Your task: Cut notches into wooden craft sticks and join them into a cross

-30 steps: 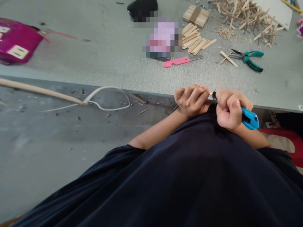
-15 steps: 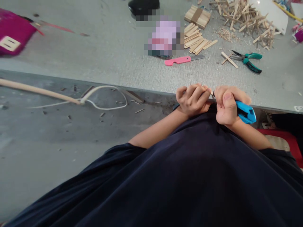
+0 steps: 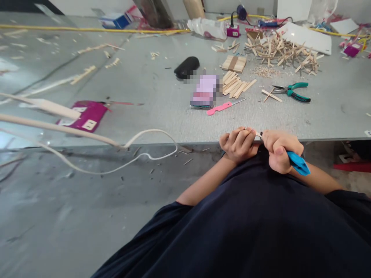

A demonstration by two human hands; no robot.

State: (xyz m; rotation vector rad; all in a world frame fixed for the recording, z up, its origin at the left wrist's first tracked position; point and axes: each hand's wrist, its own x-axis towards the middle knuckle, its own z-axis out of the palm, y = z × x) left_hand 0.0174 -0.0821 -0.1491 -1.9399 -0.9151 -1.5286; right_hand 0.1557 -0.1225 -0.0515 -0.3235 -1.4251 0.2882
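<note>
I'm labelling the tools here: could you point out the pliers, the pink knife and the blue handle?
Pliers (image 3: 290, 90), head view: around the pivot.
Pink knife (image 3: 221, 108), head view: on its grip.
Blue handle (image 3: 299, 163), head view: on its exposed end.

Cool, moderate light spreads over the bench (image 3: 162, 116), leaving a pale sheen on its textured top and whitish glare at the far left edge, while the dark shirt (image 3: 261, 224) sinks to near-black. Blur smears the purple box (image 3: 98, 112) and the floor (image 3: 72, 224) at left, wide-angle stretch pulls at the margins, and coarse pixelation masks a lilac object (image 3: 205, 87).
</note>
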